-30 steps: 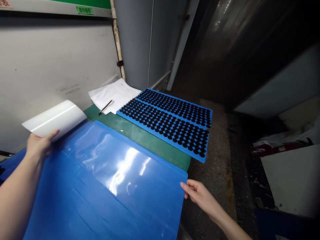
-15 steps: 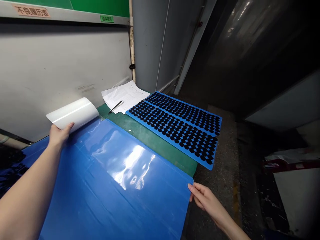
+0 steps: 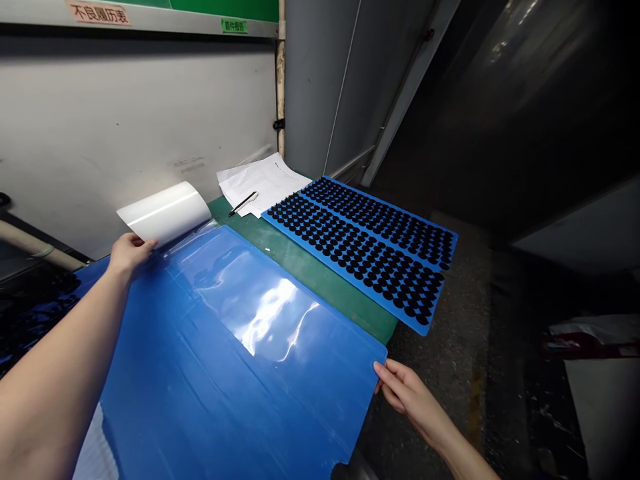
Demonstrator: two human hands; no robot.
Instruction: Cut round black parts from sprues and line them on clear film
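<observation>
A large glossy blue sheet [image 3: 235, 373] lies across the green table [image 3: 320, 280]. Its near right corner is pinched by my right hand [image 3: 407, 397], fingers closed on the edge. My left hand [image 3: 129, 252] reaches to the sheet's far left edge and grips a curled white film [image 3: 165, 212] that rises off the blue sheet beside the grey wall. A clear shiny layer shows on the middle of the blue sheet.
A blue tray [image 3: 365, 250] covered with several rows of black round pads lies at the table's right end, overhanging the edge. White papers [image 3: 263, 183] with a pen [image 3: 243, 203] sit at the back. Dark floor to the right; a black dotted sheet [image 3: 30, 313] at left.
The view has shifted, so everything sits further right and the wall signs show more. My left hand with the white film has moved slightly along the sheet's far edge. My right hand keeps its hold.
</observation>
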